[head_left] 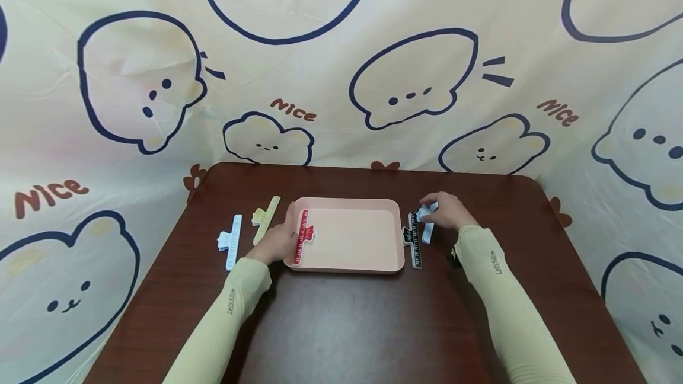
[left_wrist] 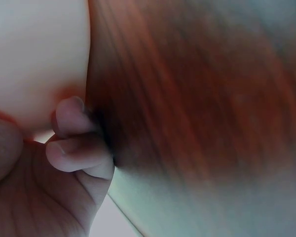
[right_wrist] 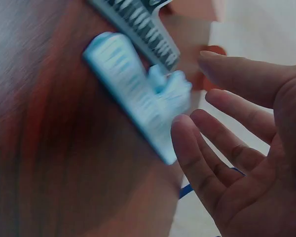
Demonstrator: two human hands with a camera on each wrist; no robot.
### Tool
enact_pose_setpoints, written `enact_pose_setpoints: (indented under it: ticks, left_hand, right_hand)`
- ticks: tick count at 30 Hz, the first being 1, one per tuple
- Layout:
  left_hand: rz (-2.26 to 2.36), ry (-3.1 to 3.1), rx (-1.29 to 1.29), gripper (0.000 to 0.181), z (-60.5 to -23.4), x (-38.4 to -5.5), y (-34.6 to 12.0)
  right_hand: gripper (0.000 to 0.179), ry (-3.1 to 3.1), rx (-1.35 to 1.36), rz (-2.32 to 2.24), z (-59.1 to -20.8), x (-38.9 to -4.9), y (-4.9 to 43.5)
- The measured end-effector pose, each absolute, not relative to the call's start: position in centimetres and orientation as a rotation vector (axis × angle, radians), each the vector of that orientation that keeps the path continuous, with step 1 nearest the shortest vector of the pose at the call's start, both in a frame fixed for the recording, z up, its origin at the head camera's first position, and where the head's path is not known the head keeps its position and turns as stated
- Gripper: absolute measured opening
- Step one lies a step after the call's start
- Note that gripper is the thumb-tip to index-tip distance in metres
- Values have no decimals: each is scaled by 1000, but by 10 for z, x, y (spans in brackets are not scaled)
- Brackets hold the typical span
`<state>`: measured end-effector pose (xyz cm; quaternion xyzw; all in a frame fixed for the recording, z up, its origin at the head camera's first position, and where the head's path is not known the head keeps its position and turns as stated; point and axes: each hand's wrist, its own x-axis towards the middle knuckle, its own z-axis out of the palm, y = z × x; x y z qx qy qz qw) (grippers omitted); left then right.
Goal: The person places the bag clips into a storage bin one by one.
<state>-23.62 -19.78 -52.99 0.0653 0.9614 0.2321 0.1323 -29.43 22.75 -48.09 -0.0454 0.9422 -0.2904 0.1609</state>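
Note:
A pink tray [head_left: 352, 242] lies on the brown table, with a red ruler clip [head_left: 303, 236] along its left side. My left hand [head_left: 277, 242] grips the tray's left edge; in the left wrist view its fingers [left_wrist: 71, 116] curl at the rim. Right of the tray is a black ruler clip [head_left: 413, 240], its handle at the tray's edge. My right hand [head_left: 449, 211] is over a light blue ruler clip [head_left: 428, 231] beside the black one. In the right wrist view its fingers [right_wrist: 187, 143] are spread, thumb apart, close to the blue clip [right_wrist: 126, 84].
Left of my left hand lie a yellow ruler clip [head_left: 267, 220] and another light blue ruler clip [head_left: 233, 242]. The table [head_left: 341, 325] meets a cream cloth [head_left: 331, 70] with cartoon drawings at its back and sides.

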Motion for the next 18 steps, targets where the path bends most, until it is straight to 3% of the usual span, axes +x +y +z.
enact_pose_setpoints:
  ticks: [12,18]
  left_hand:
    - [676,2789,172,78,-528,-235,-194]
    - [678,2770,146,80,-527,-235,-195]
  right_hand:
    - [41,2793,-141,-720,-502,-302,229]
    - [39,2906,-245,-397,-501,-305,223]
